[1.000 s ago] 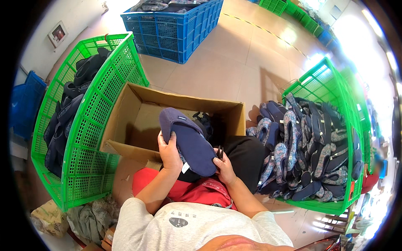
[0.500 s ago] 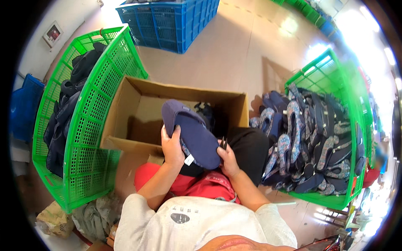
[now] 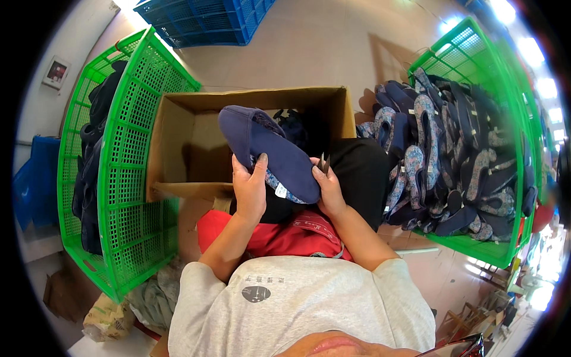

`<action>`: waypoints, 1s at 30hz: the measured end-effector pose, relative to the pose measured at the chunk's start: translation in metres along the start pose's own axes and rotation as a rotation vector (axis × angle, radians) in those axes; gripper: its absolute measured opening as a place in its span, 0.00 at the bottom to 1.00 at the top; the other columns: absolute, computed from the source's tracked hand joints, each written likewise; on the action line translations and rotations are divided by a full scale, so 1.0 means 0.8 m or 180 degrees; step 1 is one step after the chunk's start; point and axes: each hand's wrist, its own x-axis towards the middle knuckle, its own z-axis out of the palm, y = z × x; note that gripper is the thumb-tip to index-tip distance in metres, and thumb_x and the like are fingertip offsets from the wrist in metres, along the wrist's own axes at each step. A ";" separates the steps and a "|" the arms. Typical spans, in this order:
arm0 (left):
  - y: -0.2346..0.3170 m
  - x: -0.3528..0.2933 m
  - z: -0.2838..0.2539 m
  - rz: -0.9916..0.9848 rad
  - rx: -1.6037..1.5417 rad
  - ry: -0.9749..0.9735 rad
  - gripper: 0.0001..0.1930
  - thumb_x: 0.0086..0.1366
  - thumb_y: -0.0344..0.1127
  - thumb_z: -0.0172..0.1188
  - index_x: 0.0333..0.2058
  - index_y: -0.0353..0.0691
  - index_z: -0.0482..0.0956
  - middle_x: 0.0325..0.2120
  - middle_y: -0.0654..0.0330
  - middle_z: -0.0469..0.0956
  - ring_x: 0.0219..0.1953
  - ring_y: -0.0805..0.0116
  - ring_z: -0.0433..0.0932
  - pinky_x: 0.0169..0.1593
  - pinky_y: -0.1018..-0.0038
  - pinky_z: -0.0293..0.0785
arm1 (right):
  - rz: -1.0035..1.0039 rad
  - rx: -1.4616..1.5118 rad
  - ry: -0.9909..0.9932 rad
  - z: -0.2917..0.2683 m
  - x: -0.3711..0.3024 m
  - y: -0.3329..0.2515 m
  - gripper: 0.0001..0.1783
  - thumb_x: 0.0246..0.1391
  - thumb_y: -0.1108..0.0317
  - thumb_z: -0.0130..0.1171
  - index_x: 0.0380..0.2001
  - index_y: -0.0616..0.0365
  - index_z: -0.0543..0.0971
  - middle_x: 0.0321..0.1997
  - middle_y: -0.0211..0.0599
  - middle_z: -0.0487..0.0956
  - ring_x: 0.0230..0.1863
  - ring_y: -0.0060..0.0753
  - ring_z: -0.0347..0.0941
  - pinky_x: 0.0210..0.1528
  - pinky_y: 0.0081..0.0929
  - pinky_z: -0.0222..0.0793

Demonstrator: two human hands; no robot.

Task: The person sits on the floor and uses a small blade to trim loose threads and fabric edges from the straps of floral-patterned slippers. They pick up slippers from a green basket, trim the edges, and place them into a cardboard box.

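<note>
A dark blue cloth slipper [image 3: 279, 157] is held slantwise between my two hands, over the near side of an open cardboard box [image 3: 196, 190]. My left hand [image 3: 250, 187] is closed on its left edge, with the thumb on top. At the lower right end, my right hand [image 3: 329, 190] pinches the slipper's rim. Dark pointed thread snips [image 3: 324, 163] stick up from that same right hand. A small white tag [image 3: 281, 190] hangs at the slipper's near edge, where a flowered lining shows. Dark items [image 3: 291, 125] lie inside the box, partly hidden behind the slipper.
On the right, a green basket [image 3: 461, 44] is heaped with flowered and dark blue slippers [image 3: 425, 143]. Another green basket [image 3: 140, 113] with dark items stands at left. A blue crate [image 3: 208, 22] sits beyond the box. Red cloth [image 3: 297, 232] covers my lap.
The whole view has shifted, so most things sit higher in the picture. Both hands keep their hold on the slipper, and its tilt has changed only slightly.
</note>
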 end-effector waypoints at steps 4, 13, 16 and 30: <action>-0.002 -0.009 0.011 0.0088 0.0045 -0.0118 0.21 0.69 0.29 0.57 0.58 0.32 0.65 0.49 0.58 0.73 0.49 0.72 0.72 0.57 0.75 0.67 | -0.0015 0.0161 -0.0082 -0.003 0.001 -0.001 0.18 0.68 0.62 0.54 0.56 0.57 0.71 0.48 0.30 0.77 0.46 0.19 0.74 0.50 0.21 0.71; -0.006 -0.013 0.006 -0.0066 0.0089 -0.0387 0.25 0.71 0.27 0.52 0.64 0.31 0.59 0.54 0.57 0.71 0.54 0.70 0.70 0.61 0.72 0.65 | -0.0121 0.0269 -0.0060 -0.003 -0.002 -0.006 0.19 0.68 0.61 0.52 0.58 0.58 0.69 0.52 0.33 0.77 0.50 0.23 0.74 0.55 0.25 0.71; -0.003 -0.016 0.004 -0.0029 0.0190 -0.0366 0.28 0.72 0.28 0.51 0.67 0.32 0.54 0.56 0.54 0.70 0.55 0.68 0.71 0.60 0.70 0.67 | -0.0358 0.0244 -0.0077 -0.005 -0.005 -0.007 0.20 0.68 0.63 0.53 0.59 0.58 0.68 0.54 0.34 0.76 0.53 0.25 0.73 0.58 0.26 0.70; -0.020 -0.086 0.021 -0.0752 -0.0072 -0.0823 0.36 0.63 0.19 0.57 0.67 0.31 0.51 0.59 0.52 0.66 0.61 0.65 0.68 0.65 0.69 0.64 | -0.0675 -0.0588 -0.0262 0.009 -0.016 -0.023 0.35 0.61 0.64 0.63 0.66 0.56 0.60 0.55 0.33 0.72 0.50 0.21 0.71 0.49 0.19 0.71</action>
